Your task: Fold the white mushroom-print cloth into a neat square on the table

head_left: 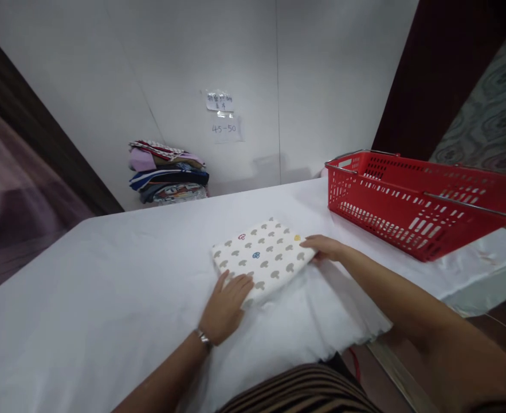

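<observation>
Near a white-draped table's [119, 292] front edge, the left hand [223, 307] is resting unclenched on a folded mushroom-print cloth [267, 248], the right hand [326, 249] pinching its right corner, apparently straightening it; further squaring is likely calling for gentle tugs.

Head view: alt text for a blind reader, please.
Left hand lies on a folded, mushroom-print white cloth; right hand holds its right corner. The white-covered table bears a red basket, right; stacked fabrics, left.
</observation>
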A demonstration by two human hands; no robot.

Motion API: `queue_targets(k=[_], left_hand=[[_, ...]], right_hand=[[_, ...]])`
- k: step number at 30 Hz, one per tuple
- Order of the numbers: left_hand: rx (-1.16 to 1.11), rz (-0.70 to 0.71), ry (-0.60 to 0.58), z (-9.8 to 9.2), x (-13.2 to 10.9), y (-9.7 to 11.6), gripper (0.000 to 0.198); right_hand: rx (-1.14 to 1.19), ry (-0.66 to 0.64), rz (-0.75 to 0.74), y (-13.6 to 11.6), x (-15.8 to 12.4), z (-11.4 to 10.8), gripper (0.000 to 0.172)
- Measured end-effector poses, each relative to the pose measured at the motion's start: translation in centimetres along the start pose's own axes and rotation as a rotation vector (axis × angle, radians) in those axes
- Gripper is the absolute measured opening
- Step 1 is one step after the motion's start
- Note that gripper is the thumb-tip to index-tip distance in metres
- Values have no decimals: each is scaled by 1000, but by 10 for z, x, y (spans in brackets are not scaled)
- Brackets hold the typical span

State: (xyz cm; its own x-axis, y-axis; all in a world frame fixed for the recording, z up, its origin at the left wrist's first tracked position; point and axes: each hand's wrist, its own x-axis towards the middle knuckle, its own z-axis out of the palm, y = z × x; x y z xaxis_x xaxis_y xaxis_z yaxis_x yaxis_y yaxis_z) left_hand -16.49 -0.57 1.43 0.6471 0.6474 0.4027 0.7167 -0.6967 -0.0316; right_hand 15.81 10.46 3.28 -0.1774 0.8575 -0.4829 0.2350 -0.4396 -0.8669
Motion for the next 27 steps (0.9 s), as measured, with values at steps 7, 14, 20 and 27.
queue_targets(k=[7,14,20,27], left_hand=[[-145,-21,-162,-33,-36,-36,49],[-41,-455,-82,0,33,-13,52],[-57,-538,-229,22,21,-18,62],[-60,-599,-243,6,68,-46,58]], right_hand=[[-615,171,-313,28,-56,26,74],[-1022,191,-846,-12,-42,90,64],[-1169,159,-648,15,-13,93,66],[-1187,180,-686,-27,12,107,71]])
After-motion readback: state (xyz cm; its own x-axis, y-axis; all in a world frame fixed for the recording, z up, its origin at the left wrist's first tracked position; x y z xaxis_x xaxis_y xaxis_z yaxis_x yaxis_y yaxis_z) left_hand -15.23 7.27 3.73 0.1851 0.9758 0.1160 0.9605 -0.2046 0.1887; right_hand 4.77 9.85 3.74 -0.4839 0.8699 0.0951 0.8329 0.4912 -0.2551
